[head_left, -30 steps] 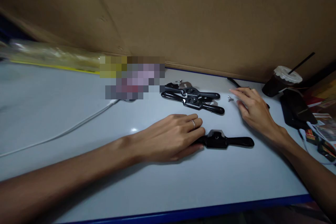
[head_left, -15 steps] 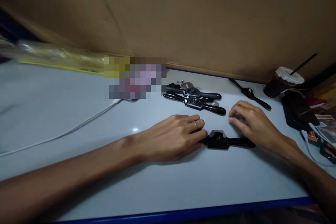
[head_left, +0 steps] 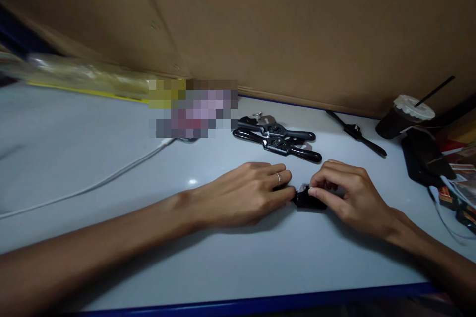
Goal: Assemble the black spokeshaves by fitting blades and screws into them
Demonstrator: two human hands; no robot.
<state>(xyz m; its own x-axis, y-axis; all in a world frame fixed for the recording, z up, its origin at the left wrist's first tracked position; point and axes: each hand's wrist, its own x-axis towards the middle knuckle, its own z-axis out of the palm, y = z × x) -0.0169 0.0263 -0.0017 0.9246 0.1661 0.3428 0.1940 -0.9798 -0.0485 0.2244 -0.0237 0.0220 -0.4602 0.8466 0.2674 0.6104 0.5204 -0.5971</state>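
Observation:
A black spokeshave (head_left: 307, 202) lies on the white table in front of me, a pale metal plate showing at its middle. My left hand (head_left: 256, 193), with a ring on one finger, is closed around its left handle, which the fingers hide. Over the tool's middle and right handle, my right hand (head_left: 347, 195) is closed in a pinch, thumb and forefinger together at the plate. Whatever is between those fingertips is too small to make out. Just beyond my hands, more black spokeshaves (head_left: 278, 145) lie close together, partly overlapping.
Another spokeshave (head_left: 357, 132) lies at the back right. Beside it stands a lidded plastic cup (head_left: 401, 116) of dark drink with a straw, near a black box (head_left: 424, 158) and cables. A white cable (head_left: 122, 173) crosses the left side. Cardboard (head_left: 297, 29) walls the back.
My right hand has moved left and onto the middle of the spokeshave, its thumb and forefinger closing there. My left hand has stayed on the left handle.

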